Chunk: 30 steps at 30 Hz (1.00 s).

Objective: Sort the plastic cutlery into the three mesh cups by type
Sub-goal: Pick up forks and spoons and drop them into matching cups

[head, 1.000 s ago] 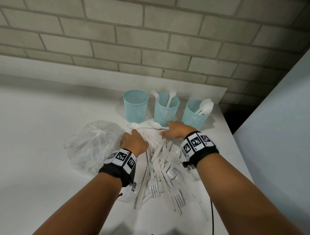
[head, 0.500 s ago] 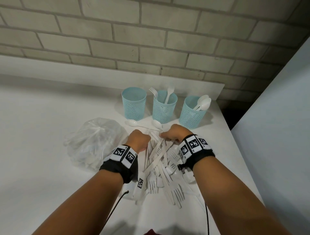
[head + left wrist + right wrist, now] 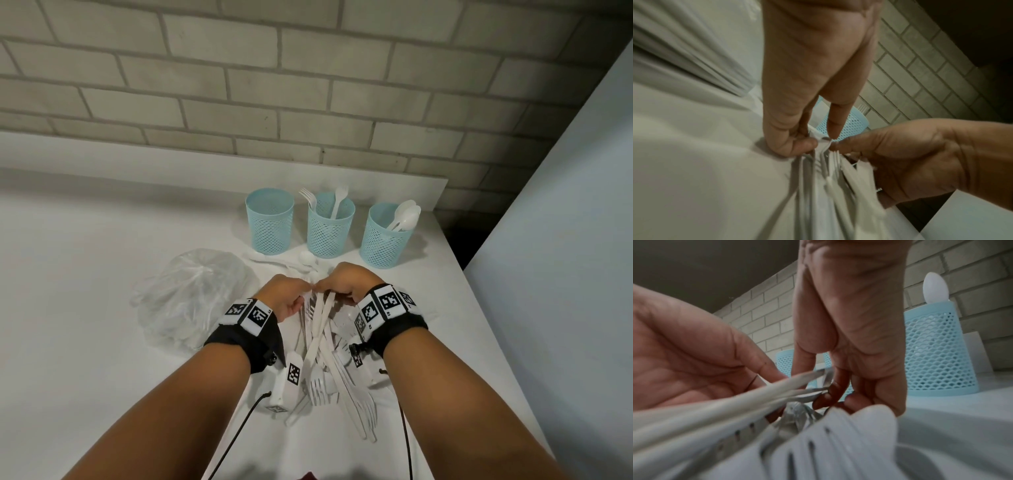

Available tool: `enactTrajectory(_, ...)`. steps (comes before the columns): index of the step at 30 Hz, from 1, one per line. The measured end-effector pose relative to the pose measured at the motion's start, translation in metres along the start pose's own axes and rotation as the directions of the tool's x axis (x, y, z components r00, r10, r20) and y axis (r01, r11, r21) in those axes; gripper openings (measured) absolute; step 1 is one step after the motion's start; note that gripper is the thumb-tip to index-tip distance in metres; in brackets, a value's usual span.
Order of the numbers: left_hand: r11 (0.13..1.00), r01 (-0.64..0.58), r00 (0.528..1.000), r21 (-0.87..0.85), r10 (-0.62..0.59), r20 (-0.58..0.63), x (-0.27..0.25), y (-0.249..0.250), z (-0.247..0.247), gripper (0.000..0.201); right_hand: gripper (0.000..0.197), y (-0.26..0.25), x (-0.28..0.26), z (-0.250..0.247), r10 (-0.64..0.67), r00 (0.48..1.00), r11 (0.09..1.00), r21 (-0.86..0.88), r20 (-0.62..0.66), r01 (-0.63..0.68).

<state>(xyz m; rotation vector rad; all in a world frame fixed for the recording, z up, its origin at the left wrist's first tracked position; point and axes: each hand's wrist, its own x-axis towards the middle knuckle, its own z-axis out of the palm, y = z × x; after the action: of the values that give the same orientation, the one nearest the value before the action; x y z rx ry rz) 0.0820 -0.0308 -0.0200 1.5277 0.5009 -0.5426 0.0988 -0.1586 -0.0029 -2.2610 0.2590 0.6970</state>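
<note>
Three blue mesh cups stand at the back of the table: the left cup looks empty, the middle cup holds forks, the right cup holds spoons. A pile of white plastic cutlery lies in front of them. My left hand and right hand meet over its far end. Both pinch the handle ends of a bundle of cutlery, raised off the table at that end. The left wrist view shows the left hand pinching the bundle. The right hand curls round the same handles.
A crumpled clear plastic bag lies left of the pile. Loose white spoons lie between my hands and the cups. The table's right edge runs close to the right cup, beside a pale panel. A brick wall stands behind.
My hands were spread apart on the pile; they have drawn together and nearer to me, gathering several handles into one bundle and lifting its far end.
</note>
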Motion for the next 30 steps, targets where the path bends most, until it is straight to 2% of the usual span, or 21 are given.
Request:
enactTrajectory(3, 0.998, -0.05, 0.998, -0.025, 0.051, 0.034, -0.004, -0.002, 0.003, 0.012, 0.021, -0.001, -0.002, -0.002, -0.007, 1.0, 0.995, 0.095, 0.005, 0.007)
enactTrajectory(8, 0.984, -0.17, 0.976, -0.059, 0.176, 0.131, -0.016, 0.0, 0.005, 0.008, 0.01, -0.001, -0.011, -0.016, -0.069, 0.996, 0.959, 0.278, 0.051, 0.052)
enactTrajectory(13, 0.952, -0.302, 0.936, -0.056, 0.307, 0.17, -0.025, 0.01, 0.008, 0.034, 0.019, -0.005, -0.022, -0.033, -0.2, 0.979, 0.908, 0.384, 0.048, 0.167)
enactTrajectory(18, 0.868, -0.497, 0.841, -0.016, 0.486, 0.238, -0.035, 0.016, 0.011, 0.039, 0.015, -0.015, -0.035, -0.044, -0.27, 0.962, 0.832, 0.496, -0.027, 0.248)
enactTrajectory(22, 0.786, -0.616, 0.757, -0.041, 0.606, 0.246, -0.036, 0.016, 0.014, 0.044, 0.011, -0.025, -0.04, -0.045, -0.266, 0.954, 0.747, 0.595, -0.142, 0.297)
enactTrajectory(27, 0.735, -0.671, 0.706, -0.102, 0.674, 0.216, -0.032, 0.019, 0.013, 0.037, 0.011, -0.029, -0.042, -0.042, -0.292, 0.935, 0.683, 0.641, -0.201, 0.351)
enactTrajectory(30, 0.724, -0.686, 0.699, -0.07, 0.683, 0.212, -0.034, 0.021, 0.011, 0.033, 0.011, -0.03, -0.04, -0.041, -0.312, 0.917, 0.668, 0.629, -0.247, 0.397)
